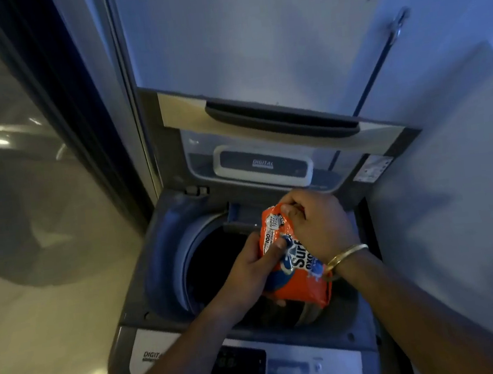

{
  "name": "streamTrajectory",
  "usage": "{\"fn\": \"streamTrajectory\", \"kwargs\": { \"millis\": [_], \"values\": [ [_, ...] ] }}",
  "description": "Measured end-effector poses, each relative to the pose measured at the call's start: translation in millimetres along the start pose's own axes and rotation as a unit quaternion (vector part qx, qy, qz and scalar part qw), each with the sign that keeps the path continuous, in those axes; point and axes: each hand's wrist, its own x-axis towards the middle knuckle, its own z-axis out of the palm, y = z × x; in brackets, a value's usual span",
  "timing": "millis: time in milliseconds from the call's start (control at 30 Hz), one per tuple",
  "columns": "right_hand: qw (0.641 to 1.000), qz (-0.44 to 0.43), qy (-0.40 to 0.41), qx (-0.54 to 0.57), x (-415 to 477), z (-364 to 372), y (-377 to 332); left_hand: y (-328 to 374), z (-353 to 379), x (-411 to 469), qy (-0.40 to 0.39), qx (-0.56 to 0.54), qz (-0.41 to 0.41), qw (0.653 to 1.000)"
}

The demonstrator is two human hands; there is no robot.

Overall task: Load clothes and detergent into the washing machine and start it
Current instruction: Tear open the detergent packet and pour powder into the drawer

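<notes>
From the head camera, looking down, a top-loading washing machine [167,257] sits in a narrow corner. Its lid [262,117] is flipped up and leans against the far wall. The round drum opening [213,261] is dark inside. Something striped and dark lies low in the drum near the front edge, maybe clothes, but it is too dim to be sure.

Both hands are over the drum opening, and they hold an orange detergent packet [296,261] between them. The packet has white and blue print on it. The left hand [249,275] grips the left side of the packet, with the thumb pressed on the front and the fingers curled around behind. The right hand [317,225] pinches the far top corner of the packet with closed fingers. A gold bangle [343,255] sits on the right wrist, just touching the packet's right edge.

The control panel [278,367] is at the near edge of the machine, below the arms. It has a dark display on the left and small round buttons on the right. A thin dark hose [376,70] runs up the wall on the far right. On the left there is a shiny pale floor [40,333] beside a dark door frame [53,95].
</notes>
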Motion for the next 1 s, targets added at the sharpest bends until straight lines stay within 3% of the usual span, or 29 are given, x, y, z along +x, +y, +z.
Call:
{"fn": "streamTrajectory", "kwargs": {
  "millis": [267,1000],
  "values": [
    [0.995,0.06,-0.082,-0.011,29.9,67.2,41.4,-48.5,-33.3,45.0,-0.003,0.003,-0.092,0.996],
    [0.975,0.151,-0.141,-0.077,104.0,115.0,64.7,-34.2,-78.2,105.7,-0.068,-0.058,-0.203,0.975]
  ]
}}
